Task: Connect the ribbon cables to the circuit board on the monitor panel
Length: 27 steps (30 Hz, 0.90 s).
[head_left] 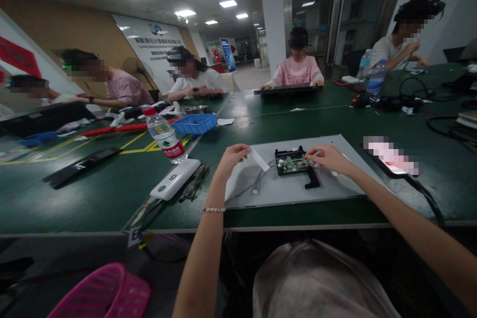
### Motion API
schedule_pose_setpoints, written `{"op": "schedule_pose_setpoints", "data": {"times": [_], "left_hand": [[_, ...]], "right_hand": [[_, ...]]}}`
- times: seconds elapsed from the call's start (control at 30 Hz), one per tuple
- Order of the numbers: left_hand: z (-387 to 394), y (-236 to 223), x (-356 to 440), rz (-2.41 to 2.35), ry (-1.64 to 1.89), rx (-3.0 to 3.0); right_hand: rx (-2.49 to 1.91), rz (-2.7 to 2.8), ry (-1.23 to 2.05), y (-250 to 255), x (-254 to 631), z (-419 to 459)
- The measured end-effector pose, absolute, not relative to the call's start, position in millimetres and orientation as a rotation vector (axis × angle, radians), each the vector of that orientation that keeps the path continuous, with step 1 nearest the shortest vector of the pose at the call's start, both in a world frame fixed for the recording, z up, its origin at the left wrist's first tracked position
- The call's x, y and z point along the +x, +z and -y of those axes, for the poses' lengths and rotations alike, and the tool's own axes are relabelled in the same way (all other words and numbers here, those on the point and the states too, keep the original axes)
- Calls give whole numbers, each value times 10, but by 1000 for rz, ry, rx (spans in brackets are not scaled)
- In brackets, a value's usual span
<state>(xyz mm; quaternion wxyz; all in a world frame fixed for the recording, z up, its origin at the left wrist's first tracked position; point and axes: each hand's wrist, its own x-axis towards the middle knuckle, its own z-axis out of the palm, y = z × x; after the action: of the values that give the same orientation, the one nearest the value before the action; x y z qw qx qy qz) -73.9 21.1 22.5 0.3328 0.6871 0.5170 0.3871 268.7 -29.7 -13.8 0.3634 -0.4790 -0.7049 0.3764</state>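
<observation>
Green tabletop [238, 126], grey panel [278, 194], circuit board [291, 165]

The panel lies near the tabletop's front edge, bearing a black frame [312, 179] that holds the board. The right hand [328, 157] is at the board's right edge; whether it pinches anything, I cannot tell. The left hand [234, 158] pinches a white strip [260, 160] near thin cables [257, 180].
</observation>
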Motion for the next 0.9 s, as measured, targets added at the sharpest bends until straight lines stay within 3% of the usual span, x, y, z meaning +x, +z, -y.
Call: {"op": "schedule_pose_setpoints", "data": {"times": [0.33,0.57,0.73,0.9], "left_hand": [[-151,105,-623,-1361,670,2078],[-117,190,-605,-1326,913,2260],[2,221,-547,-1048,628,2367],[-3,132,-563,-1065,478,2324]], "right_hand": [[-1170,2068,526,108,2502,372],[-965,2353,215,290,2055,448],[-788,2626,120,191,1630,575],[-786,2711,11,83,1496,641]]}}
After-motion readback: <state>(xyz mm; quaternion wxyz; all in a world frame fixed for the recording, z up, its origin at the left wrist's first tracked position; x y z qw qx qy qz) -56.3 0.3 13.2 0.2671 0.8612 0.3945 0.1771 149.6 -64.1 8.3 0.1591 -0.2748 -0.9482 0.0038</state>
